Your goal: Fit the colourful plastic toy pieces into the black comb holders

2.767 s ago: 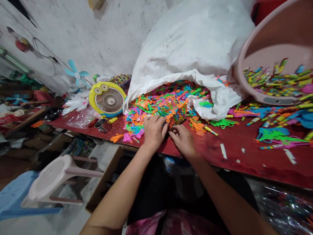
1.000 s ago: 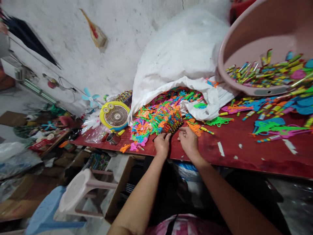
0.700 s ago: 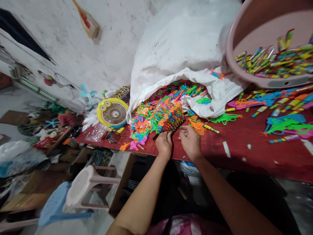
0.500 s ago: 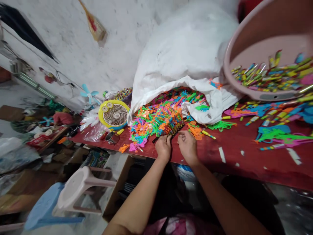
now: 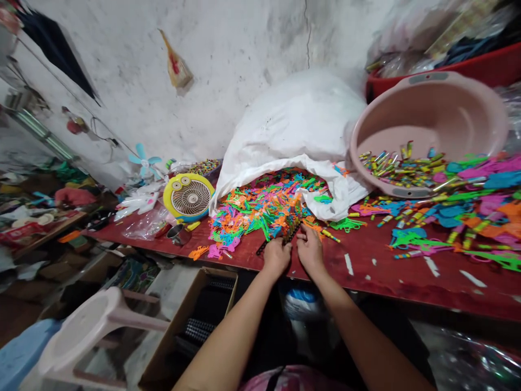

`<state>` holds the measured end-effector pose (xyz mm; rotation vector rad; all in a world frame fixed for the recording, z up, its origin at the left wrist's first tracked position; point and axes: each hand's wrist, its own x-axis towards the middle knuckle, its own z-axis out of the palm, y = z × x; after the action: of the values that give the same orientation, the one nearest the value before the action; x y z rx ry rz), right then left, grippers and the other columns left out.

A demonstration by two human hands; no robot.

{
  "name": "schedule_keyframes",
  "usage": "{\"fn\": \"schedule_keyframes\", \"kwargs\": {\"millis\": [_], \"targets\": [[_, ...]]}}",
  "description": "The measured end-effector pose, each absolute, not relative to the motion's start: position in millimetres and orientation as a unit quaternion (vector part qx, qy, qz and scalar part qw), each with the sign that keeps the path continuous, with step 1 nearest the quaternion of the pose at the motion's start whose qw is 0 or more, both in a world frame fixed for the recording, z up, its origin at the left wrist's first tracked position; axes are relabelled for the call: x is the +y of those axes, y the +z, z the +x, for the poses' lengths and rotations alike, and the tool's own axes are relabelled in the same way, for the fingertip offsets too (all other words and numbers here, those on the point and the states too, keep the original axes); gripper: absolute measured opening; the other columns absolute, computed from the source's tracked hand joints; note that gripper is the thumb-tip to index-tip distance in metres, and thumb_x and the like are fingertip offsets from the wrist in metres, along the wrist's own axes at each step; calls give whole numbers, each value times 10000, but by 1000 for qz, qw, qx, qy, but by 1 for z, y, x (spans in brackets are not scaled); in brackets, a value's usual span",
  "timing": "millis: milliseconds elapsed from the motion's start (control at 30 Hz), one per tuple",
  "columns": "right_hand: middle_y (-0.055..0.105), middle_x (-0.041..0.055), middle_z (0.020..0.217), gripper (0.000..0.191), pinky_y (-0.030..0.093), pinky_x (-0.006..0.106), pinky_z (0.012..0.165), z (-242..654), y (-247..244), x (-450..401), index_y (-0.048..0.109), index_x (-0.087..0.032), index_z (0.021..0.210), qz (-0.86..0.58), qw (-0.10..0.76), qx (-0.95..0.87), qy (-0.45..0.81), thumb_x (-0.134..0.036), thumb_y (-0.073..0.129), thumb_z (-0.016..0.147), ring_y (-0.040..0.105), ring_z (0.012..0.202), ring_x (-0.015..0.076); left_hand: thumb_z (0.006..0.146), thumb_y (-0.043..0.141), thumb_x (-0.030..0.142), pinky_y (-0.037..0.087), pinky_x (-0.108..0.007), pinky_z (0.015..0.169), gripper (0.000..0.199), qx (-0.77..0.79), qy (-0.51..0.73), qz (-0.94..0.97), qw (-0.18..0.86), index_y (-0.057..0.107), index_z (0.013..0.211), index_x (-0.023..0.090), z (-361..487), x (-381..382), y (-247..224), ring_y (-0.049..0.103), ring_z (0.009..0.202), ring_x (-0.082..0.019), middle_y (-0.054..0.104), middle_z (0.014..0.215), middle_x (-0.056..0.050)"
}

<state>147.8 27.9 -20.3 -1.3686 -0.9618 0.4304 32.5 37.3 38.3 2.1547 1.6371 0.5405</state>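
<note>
My left hand (image 5: 277,256) is closed on a narrow black strip (image 5: 260,250) with a row of small holes or teeth, held at a slant near the table's front edge. Small colourful pieces stand along the strip's far side. At the strip's right end, my right hand (image 5: 311,251) has its fingers curled in a pinch; whatever is between them is hidden. Just beyond both hands, a heap of orange, green, pink and blue plastic pieces (image 5: 252,203) spills from a white sack (image 5: 293,119). A yellow striped stick (image 5: 330,235) lies right of my right hand.
On the red table (image 5: 244,252) stand a yellow fan (image 5: 191,198) and a metal cup (image 5: 178,235). A pink basin (image 5: 427,125) with small striped tubes leans at right, beside more plastic pieces (image 5: 488,212). Below are a cardboard box (image 5: 230,279) of black strips and a stool (image 5: 93,320).
The view has swung, bringing more of the basin and the right-hand pile into sight. Both hands stay by the black strip, with only small finger movement.
</note>
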Motion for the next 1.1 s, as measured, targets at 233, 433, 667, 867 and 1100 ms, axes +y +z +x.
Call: {"fn": "schedule_keyframes", "kwargs": {"millis": [233,433,667,867,1100], "targets": [[594,120,1368,582,452,523,1048,187,-15,29,591,-205,1316,-567,665,-379,303,-354,541,756,599,1200,271,891,575,211,512,-238,585,263,472,306,741,367,651,1140,171,27,-19,32,628,613,-114,679,922,-41],[478,71,1498,576,337,499,1159,176,-2,28,563,-238,1367,-495,702,-347,377,-495,550,852,443,1387,242,941,549,313,507,-347,966,256,410,548,710,168,680,1134,205,-6,-13,101,637,1048,-203,681,1099,-84],[319,32,1592,700,210,467,1222,155,0,47,407,-233,1494,-484,735,-329,342,-647,361,931,265,1482,186,957,517,304,448,-396,1102,464,345,371,804,312,516,1410,204,58,87,130,540,1311,-228,557,1430,-93],[219,46,1627,805,131,426,1244,151,-9,60,306,-194,1548,-514,716,-331,337,-693,305,916,182,1507,184,919,465,181,280,-421,1222,541,355,287,842,289,453,1459,170,84,97,108,386,1436,-223,423,1537,-87],[251,69,1617,805,145,437,1238,153,-7,69,346,-187,1529,-531,690,-365,330,-697,314,907,213,1499,195,885,441,103,301,-404,1209,529,341,299,850,268,496,1410,141,86,97,110,431,1401,-214,500,1477,-110]]}}
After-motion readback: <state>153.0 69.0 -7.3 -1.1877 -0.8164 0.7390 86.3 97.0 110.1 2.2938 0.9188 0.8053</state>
